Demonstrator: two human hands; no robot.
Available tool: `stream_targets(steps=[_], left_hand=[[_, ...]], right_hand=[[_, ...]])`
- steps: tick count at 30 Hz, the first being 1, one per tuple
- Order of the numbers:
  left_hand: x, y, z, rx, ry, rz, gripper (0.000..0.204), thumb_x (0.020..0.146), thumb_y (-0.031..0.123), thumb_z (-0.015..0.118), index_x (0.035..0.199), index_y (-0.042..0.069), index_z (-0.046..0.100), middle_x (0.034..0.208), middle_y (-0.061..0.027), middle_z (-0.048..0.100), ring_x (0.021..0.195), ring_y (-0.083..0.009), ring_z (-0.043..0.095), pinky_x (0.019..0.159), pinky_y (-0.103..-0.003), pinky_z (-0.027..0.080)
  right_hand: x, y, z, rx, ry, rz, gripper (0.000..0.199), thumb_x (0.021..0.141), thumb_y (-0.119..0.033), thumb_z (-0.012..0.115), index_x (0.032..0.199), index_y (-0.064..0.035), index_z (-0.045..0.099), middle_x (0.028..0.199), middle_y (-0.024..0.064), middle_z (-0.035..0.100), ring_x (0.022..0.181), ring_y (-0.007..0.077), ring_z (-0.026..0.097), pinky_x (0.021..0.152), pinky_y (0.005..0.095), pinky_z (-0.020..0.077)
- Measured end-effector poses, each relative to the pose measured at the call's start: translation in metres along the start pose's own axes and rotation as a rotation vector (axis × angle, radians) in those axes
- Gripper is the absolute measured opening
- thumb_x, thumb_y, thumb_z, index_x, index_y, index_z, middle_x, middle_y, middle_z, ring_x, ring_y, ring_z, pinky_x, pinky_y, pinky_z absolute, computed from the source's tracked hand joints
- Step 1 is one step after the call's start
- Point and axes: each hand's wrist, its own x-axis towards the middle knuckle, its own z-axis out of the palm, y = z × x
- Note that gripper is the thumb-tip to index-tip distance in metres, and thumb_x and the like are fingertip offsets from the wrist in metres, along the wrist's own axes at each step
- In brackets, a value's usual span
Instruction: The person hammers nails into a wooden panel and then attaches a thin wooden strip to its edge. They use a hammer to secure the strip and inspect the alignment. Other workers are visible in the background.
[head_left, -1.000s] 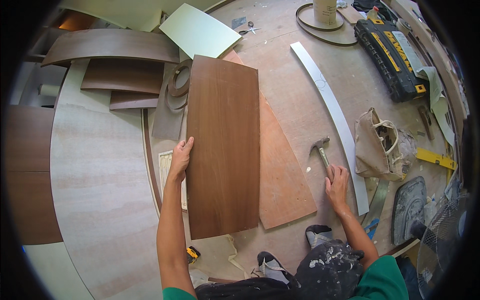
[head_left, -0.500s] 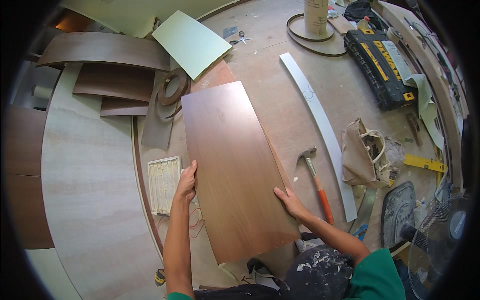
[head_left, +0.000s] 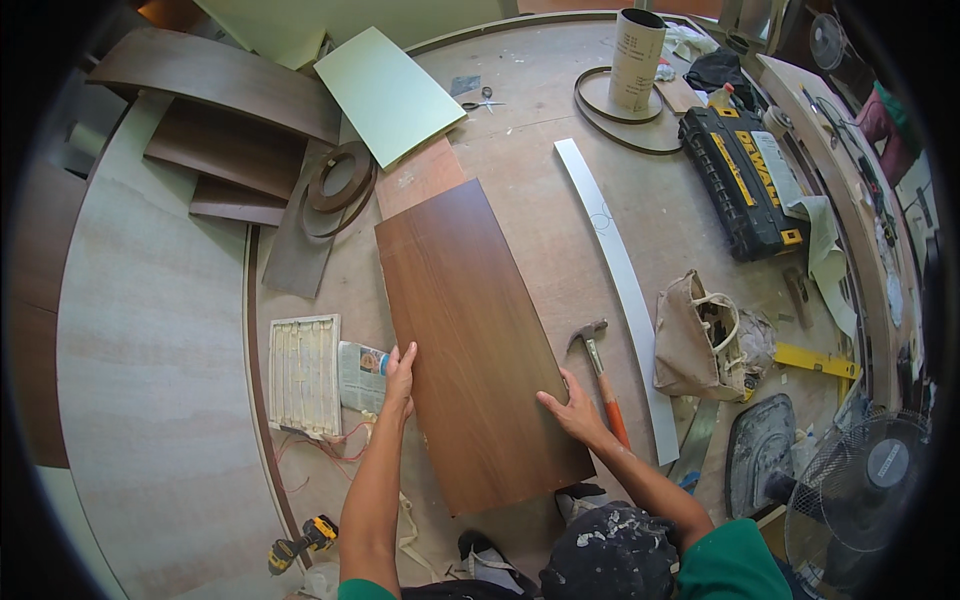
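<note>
A brown wood-grain panel [head_left: 480, 360] is held in front of me, tilted, its long sides running away from my body. My left hand [head_left: 401, 378] grips its left edge, fingers mostly behind the panel. At the lower right edge, my right hand [head_left: 572, 408] clasps the panel, with the thumb on its face. A hammer [head_left: 603, 385] with an orange handle lies just right of the panel. Left of my left hand are a pale ribbed tray [head_left: 305, 377] and a sheet of printed paper [head_left: 360, 375]. A reddish-brown board [head_left: 425, 175] shows beyond the panel's far end.
A long pale strip [head_left: 620, 290], a canvas bag [head_left: 693, 345] and a black-and-yellow case [head_left: 740, 185] lie right. A fan [head_left: 860, 485] stands lower right. Curved brown panels [head_left: 225, 85] are stacked left, near tape rolls [head_left: 342, 180]. A drill [head_left: 303, 545] lies lower left. Another person [head_left: 880, 125] is far right.
The panel has tilted and its bright glare is gone; both hands keep hold of it. The view has shifted, bringing the drill, the printed paper and another person into sight.
</note>
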Motion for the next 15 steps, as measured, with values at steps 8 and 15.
stream_targets(steps=[8, 15], left_hand=[[0.016, -0.023, 0.001, -0.049, 0.125, -0.071, 0.057, 0.100, 0.040, 0.071, 0.130, -0.007, 0.060, 0.122, -0.0155, 0.069, 0.108, -0.0229, 0.068, 0.093, -0.035, 0.055], [0.003, -0.030, -0.013, -0.142, 0.229, -0.082, 0.055, 0.101, 0.046, 0.070, 0.117, -0.006, 0.066, 0.110, -0.0123, 0.072, 0.096, -0.0203, 0.069, 0.086, -0.034, 0.056]], right_hand=[[0.005, 0.019, 0.015, -0.152, 0.140, 0.062, 0.073, 0.093, -0.040, 0.077, 0.142, 0.0070, 0.052, 0.131, 0.0285, 0.067, 0.126, 0.0372, 0.064, 0.107, 0.0423, 0.0487], [-0.021, -0.010, 0.007, -0.008, 0.077, -0.033, 0.057, 0.090, -0.032, 0.083, 0.127, 0.0063, 0.063, 0.116, 0.0227, 0.073, 0.109, 0.0287, 0.071, 0.095, 0.0372, 0.0545]])
